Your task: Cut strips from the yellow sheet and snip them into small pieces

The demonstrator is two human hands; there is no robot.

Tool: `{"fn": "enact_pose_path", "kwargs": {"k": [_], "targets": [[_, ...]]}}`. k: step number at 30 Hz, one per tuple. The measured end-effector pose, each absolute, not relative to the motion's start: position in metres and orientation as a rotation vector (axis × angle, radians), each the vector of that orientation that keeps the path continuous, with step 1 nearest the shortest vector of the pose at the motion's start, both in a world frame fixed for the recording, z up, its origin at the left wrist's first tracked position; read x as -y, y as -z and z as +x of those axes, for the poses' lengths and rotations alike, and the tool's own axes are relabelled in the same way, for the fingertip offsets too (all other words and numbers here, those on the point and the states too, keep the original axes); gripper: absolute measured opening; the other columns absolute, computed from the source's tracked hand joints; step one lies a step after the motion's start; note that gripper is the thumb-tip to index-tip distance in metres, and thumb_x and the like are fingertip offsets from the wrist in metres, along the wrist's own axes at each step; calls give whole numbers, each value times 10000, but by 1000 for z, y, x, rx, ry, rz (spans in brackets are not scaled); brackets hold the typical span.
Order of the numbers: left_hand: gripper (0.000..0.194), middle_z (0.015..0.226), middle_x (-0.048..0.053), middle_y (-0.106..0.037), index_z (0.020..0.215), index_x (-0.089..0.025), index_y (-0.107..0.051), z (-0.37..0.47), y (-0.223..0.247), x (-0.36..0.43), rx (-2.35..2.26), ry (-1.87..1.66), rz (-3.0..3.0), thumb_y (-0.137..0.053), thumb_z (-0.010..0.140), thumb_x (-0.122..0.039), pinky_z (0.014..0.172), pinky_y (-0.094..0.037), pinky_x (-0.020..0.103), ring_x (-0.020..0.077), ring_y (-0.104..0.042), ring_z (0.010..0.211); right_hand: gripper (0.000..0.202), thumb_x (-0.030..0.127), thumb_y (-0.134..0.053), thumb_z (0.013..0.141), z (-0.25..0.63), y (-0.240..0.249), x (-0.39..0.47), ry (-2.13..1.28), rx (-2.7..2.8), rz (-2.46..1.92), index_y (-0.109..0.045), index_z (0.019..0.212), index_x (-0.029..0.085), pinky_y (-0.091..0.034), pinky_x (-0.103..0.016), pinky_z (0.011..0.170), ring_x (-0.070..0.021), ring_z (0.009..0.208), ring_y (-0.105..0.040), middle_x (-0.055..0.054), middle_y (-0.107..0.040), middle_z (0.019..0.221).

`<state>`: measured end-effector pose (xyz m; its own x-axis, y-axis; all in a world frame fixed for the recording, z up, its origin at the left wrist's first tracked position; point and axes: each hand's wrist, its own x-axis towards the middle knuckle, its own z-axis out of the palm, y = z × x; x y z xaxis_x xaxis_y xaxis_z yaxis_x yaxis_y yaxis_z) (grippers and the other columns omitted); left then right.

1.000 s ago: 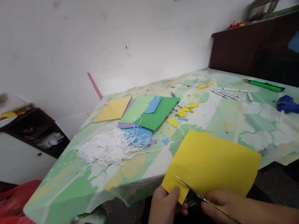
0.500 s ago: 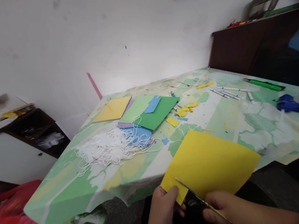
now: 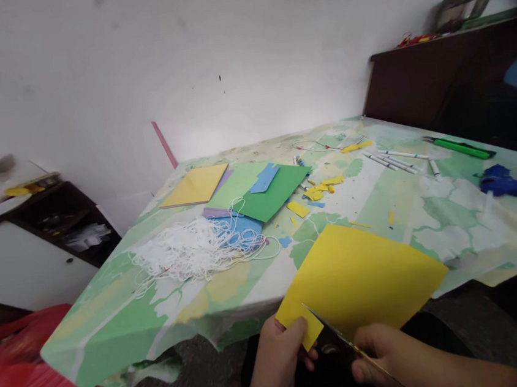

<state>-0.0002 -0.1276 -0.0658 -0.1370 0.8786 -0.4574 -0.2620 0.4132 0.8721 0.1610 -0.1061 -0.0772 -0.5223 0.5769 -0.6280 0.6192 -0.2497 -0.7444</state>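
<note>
A large yellow sheet of paper (image 3: 359,275) is held over the near edge of the table. My left hand (image 3: 280,354) pinches its lower left corner, thumb on top. My right hand (image 3: 383,353) is closed around a pair of scissors (image 3: 342,337), whose blades lie across the sheet close to my left thumb. A cut runs in from the paper's lower edge, setting off a small flap at the corner. The scissors' handles are mostly hidden by my right fingers.
On the patterned tablecloth (image 3: 119,322) lie a heap of white string (image 3: 185,250), green sheets (image 3: 281,194), a light yellow stack (image 3: 195,185), yellow scraps (image 3: 316,193), several markers (image 3: 394,164), a green cutter (image 3: 461,147) and a dark blue tool (image 3: 516,185). Red plastic bags (image 3: 28,378) stand at lower left.
My hands, the yellow paper and the scissors have barely moved; the blades still sit in the cut. The whole view has shifted slightly.
</note>
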Motion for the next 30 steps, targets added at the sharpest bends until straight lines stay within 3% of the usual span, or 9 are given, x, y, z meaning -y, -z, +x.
{"fn": "enact_pose_path", "kwargs": {"k": [8, 15, 30], "targets": [[118, 410, -21, -480, 614, -103, -537, 2, 67, 127, -1377, -1108, 570, -479, 603, -205, 301, -261, 167, 64, -398, 320, 609, 725, -250, 649, 169, 99, 110, 1971, -2118, 1409, -414, 588, 141, -190, -146, 311, -35, 342, -317, 44, -377, 439], [112, 387, -24, -483, 607, -110, -537, 1, 71, 126, -1344, -1053, 572, -477, 582, -202, 288, -270, 174, 75, -404, 306, 641, 759, -258, 594, 161, 79, 109, 2011, -1941, 1494, -417, 657, 142, -248, -144, 329, -44, 361, -358, 36, -413, 475], [146, 429, -13, -501, 654, -83, -566, -3, 51, 106, -1183, -1029, 664, -449, 610, -158, 293, -303, 144, 52, -411, 322, 539, 639, -337, 695, 138, 44, 85, 1954, -2036, 1544, -516, 753, 133, -319, -154, 339, -57, 360, -405, 34, -440, 485]]}}
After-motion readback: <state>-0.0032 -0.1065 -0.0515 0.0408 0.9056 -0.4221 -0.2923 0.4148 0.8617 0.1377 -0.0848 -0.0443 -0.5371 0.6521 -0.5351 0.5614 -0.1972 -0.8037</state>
